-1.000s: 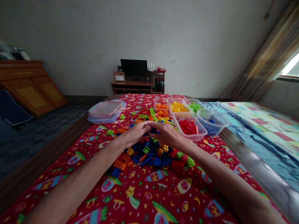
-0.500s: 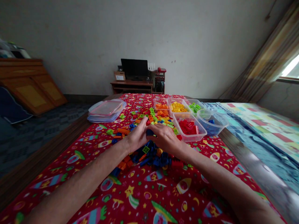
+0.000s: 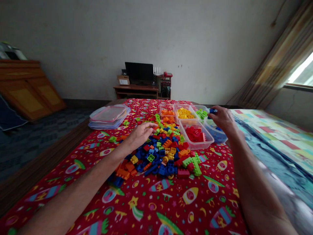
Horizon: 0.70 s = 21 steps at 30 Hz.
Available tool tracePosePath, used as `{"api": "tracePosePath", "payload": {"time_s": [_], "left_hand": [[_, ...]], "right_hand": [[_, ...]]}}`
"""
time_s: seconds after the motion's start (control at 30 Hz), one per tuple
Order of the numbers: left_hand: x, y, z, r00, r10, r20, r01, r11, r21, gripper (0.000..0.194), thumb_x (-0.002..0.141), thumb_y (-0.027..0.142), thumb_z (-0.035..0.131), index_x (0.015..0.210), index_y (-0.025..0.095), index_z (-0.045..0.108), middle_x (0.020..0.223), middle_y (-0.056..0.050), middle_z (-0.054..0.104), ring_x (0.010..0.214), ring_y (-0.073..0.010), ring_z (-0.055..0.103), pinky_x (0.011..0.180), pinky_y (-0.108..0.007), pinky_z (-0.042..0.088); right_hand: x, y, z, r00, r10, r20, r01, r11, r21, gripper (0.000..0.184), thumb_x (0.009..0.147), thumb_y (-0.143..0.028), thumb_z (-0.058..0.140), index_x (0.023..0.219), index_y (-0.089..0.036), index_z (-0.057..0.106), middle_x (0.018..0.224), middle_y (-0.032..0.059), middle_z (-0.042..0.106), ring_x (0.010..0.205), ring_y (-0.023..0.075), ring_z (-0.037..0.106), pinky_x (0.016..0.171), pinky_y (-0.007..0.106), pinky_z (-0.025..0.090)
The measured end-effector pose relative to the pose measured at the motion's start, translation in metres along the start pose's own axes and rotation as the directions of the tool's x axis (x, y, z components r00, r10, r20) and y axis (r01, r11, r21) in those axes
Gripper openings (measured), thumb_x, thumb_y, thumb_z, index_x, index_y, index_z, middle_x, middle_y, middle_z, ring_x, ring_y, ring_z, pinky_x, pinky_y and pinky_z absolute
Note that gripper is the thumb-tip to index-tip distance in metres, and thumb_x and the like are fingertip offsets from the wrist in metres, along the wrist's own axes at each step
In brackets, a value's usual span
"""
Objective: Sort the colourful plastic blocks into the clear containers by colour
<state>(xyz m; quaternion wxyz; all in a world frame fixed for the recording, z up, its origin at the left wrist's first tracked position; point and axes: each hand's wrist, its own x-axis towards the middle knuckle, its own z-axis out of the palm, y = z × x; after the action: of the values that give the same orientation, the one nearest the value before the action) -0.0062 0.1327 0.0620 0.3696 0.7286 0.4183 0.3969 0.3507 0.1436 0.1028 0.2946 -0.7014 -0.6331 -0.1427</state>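
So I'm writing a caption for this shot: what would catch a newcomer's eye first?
First the heap of mixed coloured bricks in the middle of the red rocket-print cloth, with the left hand resting on its far left edge. Next the right hand, pinching a blue brick above the tub of blue bricks. Beside it sit tubs of red bricks, yellow bricks and green bricks.

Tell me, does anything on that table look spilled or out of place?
Yes: a mixed pile of bricks lies loose on the red cloth, while the tubs behind hold single colours. The right hand holds a blue brick over the blue tub.
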Motion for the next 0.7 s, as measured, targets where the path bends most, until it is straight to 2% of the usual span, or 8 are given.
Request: {"api": "tracePosePath", "payload": {"time_s": [0.1,0.2,0.3,0.4,0.47,0.57,0.67,0.7], "left_hand": [[0.007,-0.011,-0.008,0.994,0.110,-0.021,-0.104,0.978,0.182,0.033,0.082,0.036,0.048,0.101,0.015,0.065,0.104,-0.012,0.065,0.090,-0.0236,0.067,0.078,-0.038,0.055],[0.011,-0.017,-0.016,0.984,0.180,-0.015,-0.164,0.926,0.341,0.033,0.083,0.032,0.043,0.101,0.015,0.066,0.106,-0.012,0.064,0.091,-0.0235,0.066,0.078,-0.037,0.055],[0.012,-0.021,-0.020,0.972,0.237,-0.001,-0.207,0.853,0.479,0.032,0.084,0.028,0.041,0.102,0.016,0.065,0.108,-0.011,0.064,0.099,-0.0238,0.063,0.088,-0.039,0.051],[0.013,-0.028,-0.023,0.961,0.274,-0.031,-0.204,0.781,0.590,0.032,0.084,0.026,0.041,0.104,0.018,0.065,0.113,-0.011,0.063,0.109,-0.0254,0.058,0.102,-0.041,0.042],[0.013,-0.036,-0.027,0.966,0.252,-0.055,-0.163,0.760,0.629,0.033,0.086,0.029,0.039,0.105,0.018,0.065,0.118,-0.013,0.061,0.114,-0.0271,0.054,0.107,-0.041,0.036],[0.014,-0.053,-0.039,0.985,0.128,-0.119,-0.027,0.784,0.620,0.033,0.088,0.033,0.039,0.104,0.020,0.064,0.124,-0.012,0.060,0.124,-0.0290,0.047,0.112,-0.044,0.027],[0.015,-0.069,-0.052,0.977,-0.080,-0.199,0.170,0.855,0.490,0.027,0.086,0.036,0.043,0.095,0.022,0.064,0.128,-0.011,0.059,0.134,-0.0316,0.036,0.115,-0.051,0.012],[0.015,-0.073,-0.055,0.969,-0.139,-0.204,0.218,0.870,0.442,0.026,0.086,0.036,0.045,0.092,0.021,0.064,0.127,-0.012,0.059,0.134,-0.0325,0.035,0.115,-0.052,0.011]], "right_hand": [[-0.001,0.033,0.005,0.982,0.082,0.171,-0.048,0.979,-0.197,0.035,0.075,-0.031,0.060,0.105,-0.015,0.069,0.092,0.0115,0.071,0.083,0.0245,0.064,0.068,0.032,0.046],[-0.003,0.028,0.003,0.987,0.079,0.140,-0.052,0.981,-0.188,0.044,0.079,-0.033,0.058,0.119,-0.015,0.063,0.101,0.0132,0.070,0.091,0.0263,0.064,0.073,0.035,0.047],[-0.007,-0.015,-0.008,0.998,-0.020,0.052,0.023,0.999,-0.046,0.037,0.086,-0.029,0.051,0.117,-0.016,0.064,0.093,0.0122,0.072,0.085,0.0245,0.065,0.075,0.036,0.047],[-0.029,-0.080,-0.014,0.943,-0.307,0.128,0.280,0.941,0.192,0.031,0.088,-0.027,0.051,0.115,-0.017,0.063,0.088,0.0090,0.072,0.076,0.0189,0.065,0.071,0.031,0.047],[-0.057,-0.124,-0.010,0.807,-0.548,0.222,0.474,0.824,0.310,0.028,0.091,-0.029,0.051,0.113,-0.018,0.063,0.088,0.0080,0.072,0.078,0.0179,0.065,0.071,0.030,0.047],[-0.110,-0.174,0.004,0.512,-0.847,0.143,0.754,0.523,0.398,0.034,0.092,-0.039,0.052,0.118,-0.019,0.059,0.116,0.0122,0.065,0.111,0.0225,0.058,0.089,0.038,0.046],[-0.152,-0.197,0.021,0.252,-0.965,0.067,0.908,0.260,0.328,0.038,0.092,-0.043,0.049,0.123,-0.022,0.054,0.138,0.0131,0.049,0.135,0.0275,0.034,0.105,0.055,0.033],[-0.161,-0.200,0.025,0.191,-0.980,0.058,0.928,0.200,0.315,0.038,0.094,-0.044,0.045,0.124,-0.023,0.053,0.142,0.0118,0.046,0.137,0.0273,0.031,0.106,0.058,0.030]]}}
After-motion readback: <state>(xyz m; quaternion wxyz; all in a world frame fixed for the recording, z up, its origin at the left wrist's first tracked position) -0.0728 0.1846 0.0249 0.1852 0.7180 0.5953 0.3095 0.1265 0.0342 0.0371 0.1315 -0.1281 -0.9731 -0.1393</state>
